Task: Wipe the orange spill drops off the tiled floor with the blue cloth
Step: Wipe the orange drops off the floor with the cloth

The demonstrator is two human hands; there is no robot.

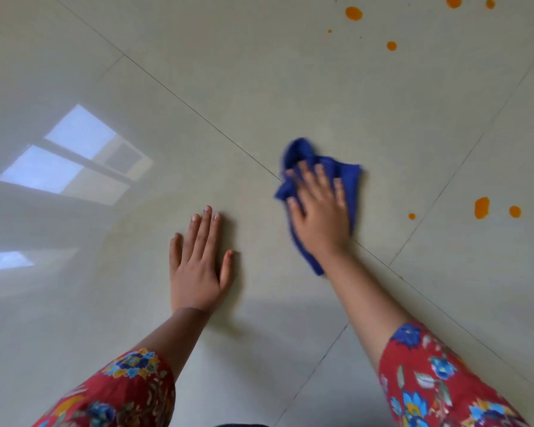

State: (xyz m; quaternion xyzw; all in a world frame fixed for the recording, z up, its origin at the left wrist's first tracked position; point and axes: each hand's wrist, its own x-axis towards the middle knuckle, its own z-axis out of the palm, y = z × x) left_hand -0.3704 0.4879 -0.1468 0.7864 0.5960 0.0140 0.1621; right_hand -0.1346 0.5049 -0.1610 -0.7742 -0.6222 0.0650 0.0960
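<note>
My right hand (319,208) presses flat on a crumpled blue cloth (299,151) lying on the pale tiled floor (228,87), over a grout line. My left hand (199,261) lies palm down on the floor to the left of the cloth, fingers spread, holding nothing. Orange spill drops dot the floor to the right of the cloth, the biggest an oval drop (481,208) with a round drop (514,211) beside it. More orange drops sit at the top right, among them a large one (353,13) and a smaller one (391,45).
Dark grout lines (198,110) cross the glossy tiles diagonally. A bright window reflection (74,155) shines on the floor at the left. My red floral sleeves (438,380) fill the lower corners.
</note>
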